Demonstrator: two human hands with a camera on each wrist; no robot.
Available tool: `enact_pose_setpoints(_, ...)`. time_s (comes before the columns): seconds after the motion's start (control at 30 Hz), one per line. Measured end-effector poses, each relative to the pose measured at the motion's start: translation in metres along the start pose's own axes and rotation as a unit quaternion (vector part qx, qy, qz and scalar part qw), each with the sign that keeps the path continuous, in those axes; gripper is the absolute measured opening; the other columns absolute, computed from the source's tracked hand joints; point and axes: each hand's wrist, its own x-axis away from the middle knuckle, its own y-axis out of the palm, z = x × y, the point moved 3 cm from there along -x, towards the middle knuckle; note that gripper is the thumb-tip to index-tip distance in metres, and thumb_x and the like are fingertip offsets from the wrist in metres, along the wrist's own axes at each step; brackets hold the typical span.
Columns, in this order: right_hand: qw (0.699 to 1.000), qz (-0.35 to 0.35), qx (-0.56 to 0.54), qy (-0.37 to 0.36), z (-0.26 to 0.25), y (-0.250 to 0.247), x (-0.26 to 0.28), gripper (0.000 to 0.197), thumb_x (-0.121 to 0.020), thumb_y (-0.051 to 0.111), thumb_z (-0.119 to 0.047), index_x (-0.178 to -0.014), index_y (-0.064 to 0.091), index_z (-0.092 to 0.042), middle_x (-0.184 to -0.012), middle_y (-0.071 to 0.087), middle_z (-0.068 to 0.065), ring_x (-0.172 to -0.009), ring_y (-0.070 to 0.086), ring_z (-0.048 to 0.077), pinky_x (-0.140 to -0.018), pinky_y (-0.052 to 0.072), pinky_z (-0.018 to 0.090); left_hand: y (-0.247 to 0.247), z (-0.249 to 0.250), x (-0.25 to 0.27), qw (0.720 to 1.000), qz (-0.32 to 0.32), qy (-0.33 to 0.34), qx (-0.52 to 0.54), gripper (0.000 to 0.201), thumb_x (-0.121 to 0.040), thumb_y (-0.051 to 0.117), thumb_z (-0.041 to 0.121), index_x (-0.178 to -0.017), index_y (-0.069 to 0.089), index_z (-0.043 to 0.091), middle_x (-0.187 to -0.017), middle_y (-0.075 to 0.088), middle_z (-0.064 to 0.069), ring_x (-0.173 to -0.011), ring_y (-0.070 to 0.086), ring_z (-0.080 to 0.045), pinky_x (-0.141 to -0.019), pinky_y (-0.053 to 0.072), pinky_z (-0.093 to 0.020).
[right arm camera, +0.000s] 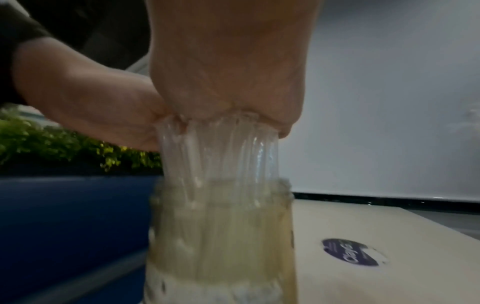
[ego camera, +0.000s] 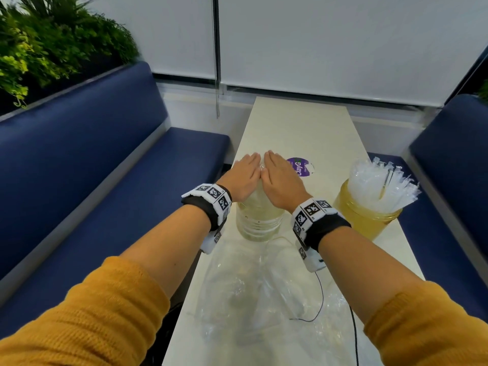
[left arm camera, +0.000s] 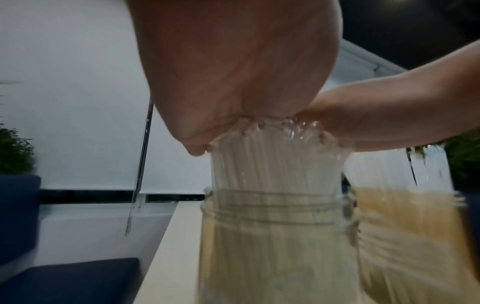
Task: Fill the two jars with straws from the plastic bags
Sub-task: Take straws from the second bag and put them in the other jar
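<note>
Hands: left hand (ego camera: 244,178) and right hand (ego camera: 282,180) lie flat, fingers straight, palms pressing the straw tops (left arm camera: 275,148)
Near jar (ego camera: 258,220): packed with wrapped straws, directly under both palms
Right jar (ego camera: 367,220): amber, full of straws (ego camera: 383,180)
Plastic bags (ego camera: 264,291): crumpled, nearer the person
Sticker (ego camera: 301,167): purple, reads "ClayG"

Head view: bright, even, diffuse light; soft shadows only; strong wide-angle bending at edges; slight blur at right margin. Both wrist views: dim, underexposed, noisy, motion-smeared. Straws (left arm camera: 275,162) and near jar (right arm camera: 221,236) soft, glints on plastic. Palms fill upper frame, out of focus. White blinds (ego camera: 330,43) pale, no glare.
</note>
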Motion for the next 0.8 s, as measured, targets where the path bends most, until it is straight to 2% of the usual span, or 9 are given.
enact_pose_setpoints(0.07,0.999,0.039,0.018,0.002,-0.001,-0.010,-0.006,0.049,-0.104,0.026,-0.026,-0.143,0.042,-0.001,-0.147,0.045,0.015,-0.137,0.041,0.030,-0.115,0.030,0.043,-0.007,0.000,-0.004,0.999,0.042,0.018,-0.011,0.054,-0.111,0.020,0.027,-0.160,0.011,0.006,-0.169,0.008,-0.009,-0.157,0.001,-0.021,-0.125,-0.003,-0.036)
enact_pose_setpoints(0.13,0.998,0.059,0.027,0.012,-0.003,-0.017,-0.007,0.051,-0.104,0.026,-0.026,-0.148,0.036,0.000,-0.154,0.037,0.017,-0.143,0.033,0.031,-0.120,0.024,0.045,-0.008,0.002,-0.005,0.996,0.074,0.037,-0.027,0.054,-0.110,0.021,0.027,-0.160,0.013,0.006,-0.169,0.009,-0.009,-0.157,0.001,-0.021,-0.126,-0.002,-0.038)
enact_pose_setpoints(0.23,0.999,-0.034,0.027,0.018,-0.002,-0.003,0.002,0.055,-0.107,0.022,-0.026,-0.156,0.016,-0.002,-0.164,0.015,0.016,-0.152,0.014,0.027,-0.125,0.009,0.043,0.005,0.002,0.001,0.998,-0.009,0.026,-0.057,0.055,-0.110,0.019,0.027,-0.161,0.009,0.007,-0.170,0.007,-0.008,-0.157,0.003,-0.021,-0.126,0.000,-0.040)
enact_pose_setpoints(0.33,0.999,-0.044,0.018,0.019,0.000,-0.012,0.002,0.056,-0.107,0.024,-0.029,-0.158,0.016,-0.007,-0.165,0.014,0.013,-0.152,0.014,0.026,-0.124,0.008,0.048,0.003,0.004,0.007,0.999,0.000,0.016,-0.035,0.057,-0.110,0.024,0.029,-0.161,0.008,0.009,-0.170,0.007,-0.008,-0.157,0.005,-0.023,-0.126,0.001,-0.045)
enact_pose_setpoints(0.43,0.998,0.017,-0.044,0.034,0.010,-0.039,0.009,0.054,-0.103,0.036,-0.028,-0.154,0.031,-0.011,-0.158,0.032,0.013,-0.145,0.030,0.031,-0.119,0.022,0.050,-0.010,0.010,0.030,0.985,0.160,0.058,0.033,0.058,-0.103,0.045,0.030,-0.157,0.028,0.018,-0.164,0.028,-0.003,-0.150,0.028,-0.022,-0.123,0.023,-0.048)
enact_pose_setpoints(0.5,0.990,0.076,-0.110,0.053,0.019,-0.060,0.028,0.043,-0.096,0.044,-0.021,-0.137,0.054,-0.015,-0.139,0.052,0.011,-0.127,0.048,0.030,-0.107,0.040,0.047,-0.014,0.016,0.063,0.949,0.294,0.095,0.067,0.040,-0.098,0.054,0.027,-0.137,0.050,0.020,-0.138,0.052,0.003,-0.122,0.053,-0.016,-0.103,0.047,-0.040)
enact_pose_setpoints(0.6,0.982,0.066,-0.158,0.083,0.030,-0.077,0.072,0.024,-0.087,0.051,-0.011,-0.097,0.067,-0.026,-0.103,0.067,0.000,-0.090,0.061,0.023,-0.085,0.052,0.037,-0.004,0.008,0.109,0.917,0.381,0.044,0.113,0.009,-0.097,0.056,0.021,-0.104,0.061,0.020,-0.096,0.062,0.010,-0.081,0.058,-0.013,-0.071,0.051,-0.029)
enact_pose_setpoints(0.7,0.974,-0.161,-0.145,0.064,0.028,-0.059,0.113,0.027,-0.084,0.067,-0.011,-0.105,0.064,-0.028,-0.103,0.064,-0.006,-0.088,0.062,0.021,-0.084,0.051,0.032,0.028,-0.022,0.129,0.937,0.311,-0.106,0.119,0.007,-0.096,0.055,0.024,-0.092,0.061,0.023,-0.080,0.064,0.011,-0.074,0.062,-0.018,-0.068,0.053,-0.036)
enact_pose_setpoints(0.8,0.965,-0.224,-0.130,0.043,0.025,-0.026,0.136,0.030,-0.090,0.070,-0.021,-0.118,0.063,-0.028,-0.108,0.062,-0.006,-0.094,0.063,0.017,-0.087,0.052,0.033,0.075,-0.049,0.132,0.978,0.101,-0.179,0.041,0.027,-0.097,0.052,0.019,-0.121,0.063,0.024,-0.121,0.064,0.001,-0.113,0.060,-0.025,-0.094,0.051,-0.042)
